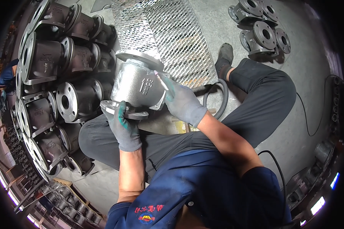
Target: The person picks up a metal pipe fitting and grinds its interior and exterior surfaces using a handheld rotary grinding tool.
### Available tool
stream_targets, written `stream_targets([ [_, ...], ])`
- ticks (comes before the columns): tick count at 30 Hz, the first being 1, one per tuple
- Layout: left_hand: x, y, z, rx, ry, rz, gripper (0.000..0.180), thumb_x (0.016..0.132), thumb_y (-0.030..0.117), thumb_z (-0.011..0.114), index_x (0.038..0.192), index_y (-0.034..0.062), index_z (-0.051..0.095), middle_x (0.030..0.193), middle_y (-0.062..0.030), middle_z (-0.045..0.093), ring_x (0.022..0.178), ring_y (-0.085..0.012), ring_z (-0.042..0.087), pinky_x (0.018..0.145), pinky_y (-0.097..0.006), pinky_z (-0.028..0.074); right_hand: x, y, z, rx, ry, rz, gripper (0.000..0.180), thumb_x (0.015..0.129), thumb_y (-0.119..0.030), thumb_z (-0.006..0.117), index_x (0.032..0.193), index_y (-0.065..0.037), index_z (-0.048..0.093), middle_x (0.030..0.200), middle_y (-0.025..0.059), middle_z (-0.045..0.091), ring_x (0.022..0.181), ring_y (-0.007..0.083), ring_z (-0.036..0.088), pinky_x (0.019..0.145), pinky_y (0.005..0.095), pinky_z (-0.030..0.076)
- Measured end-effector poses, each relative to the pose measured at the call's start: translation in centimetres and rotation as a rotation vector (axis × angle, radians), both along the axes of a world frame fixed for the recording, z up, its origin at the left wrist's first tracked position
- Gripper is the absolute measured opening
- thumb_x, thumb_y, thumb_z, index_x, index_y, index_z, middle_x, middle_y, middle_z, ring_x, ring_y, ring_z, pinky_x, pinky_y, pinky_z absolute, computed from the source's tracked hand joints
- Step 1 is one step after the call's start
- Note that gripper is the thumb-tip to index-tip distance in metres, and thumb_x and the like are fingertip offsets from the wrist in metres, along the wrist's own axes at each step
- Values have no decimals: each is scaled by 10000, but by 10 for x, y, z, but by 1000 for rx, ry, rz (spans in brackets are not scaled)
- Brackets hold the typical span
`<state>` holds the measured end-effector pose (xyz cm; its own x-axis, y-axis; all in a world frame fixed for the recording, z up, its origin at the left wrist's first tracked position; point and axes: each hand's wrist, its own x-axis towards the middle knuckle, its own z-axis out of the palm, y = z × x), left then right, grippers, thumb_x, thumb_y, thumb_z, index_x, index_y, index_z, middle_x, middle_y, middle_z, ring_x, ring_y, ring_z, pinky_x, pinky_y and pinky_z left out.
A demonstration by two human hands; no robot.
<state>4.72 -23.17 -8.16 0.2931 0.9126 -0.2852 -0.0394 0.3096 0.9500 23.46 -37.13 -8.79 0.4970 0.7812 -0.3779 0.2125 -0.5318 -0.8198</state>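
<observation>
Along the far left, catching a partial view of a person in blue (7,76), half lost at the dark rim. Moving right, seeing a large stack of grey flanged castings (86,99), piled in rows; not being able to tell finished pieces from unfinished ones. Left of centre, curling the gloved left grip (124,128) around the lower flange (135,114) of the held casting (132,86). Keeping that casting tilted a little beside the stack and just beyond the dark trousers (168,143), and showing a raised arrow and lettering on the wall. At centre, closing the right grip (185,103) narrowly around a slim pen-like tool (161,79), aiming its tip at the wall just below the upper flange (139,57); not being able to tell whether touching. Judging from this, being partway through this one piece, with probably some surface left to cover, but seeing no clear border between treated and untreated metal. Beyond, seeing a textured metal sheet (172,34) and, farther right, a dark looped hose (226,97) on the floor (302,68). Toward the upper right, seeing a smaller group of castings (258,36), well apart from the stack, perhaps done, perhaps waiting.
</observation>
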Motion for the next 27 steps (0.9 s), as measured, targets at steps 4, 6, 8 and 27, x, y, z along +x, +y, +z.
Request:
stream_targets([
  [4, 1, 2, 1, -23, -18, -2, 373, 930, 60, 820, 1285, 65, 706, 1323, -218, 630, 1103, -353, 718, 884, -429, 641, 9, 4, 20, 0, 34, 49, 661, 1045, -107, 588, 1679, -213, 436, 1209, 294, 734, 1093, 489, 724, 981, 520, 588],
  [6, 0, 0, 3, -81, -12, 11, 329, 961, 72, 795, 1276, 69, 700, 1324, -213, 629, 1125, -343, 709, 875, -418, 638, 12, 3, 6, 17, 32, -5, 643, 1037, -102, 591, 1658, -224, 475, 1216, 295, 734, 1095, 482, 727, 976, 514, 588],
  [8, 3, 1, 4, -2, -27, -86, 248, 1025, 90, 720, 1272, 66, 700, 1318, -208, 629, 1136, -326, 708, 886, -418, 643, 20, 2, 9, 38, 58, 36, 640, 1030, -96, 592, 1650, -218, 489, 1212, 294, 735, 1089, 471, 736, 977, 506, 590],
  [27, 3, 1, 3, -188, -132, 25, 372, 1007, 59, 732, 1350, 14, 593, 1218, -210, 647, 1016, -320, 741, 789, -440, 674, -13, 15, 25, -33, 55, -18, 622, 1051, -134, 570, 1656, -86, 434, 1187, 305, 722, 1099, 486, 712, 997, 529, 567],
])
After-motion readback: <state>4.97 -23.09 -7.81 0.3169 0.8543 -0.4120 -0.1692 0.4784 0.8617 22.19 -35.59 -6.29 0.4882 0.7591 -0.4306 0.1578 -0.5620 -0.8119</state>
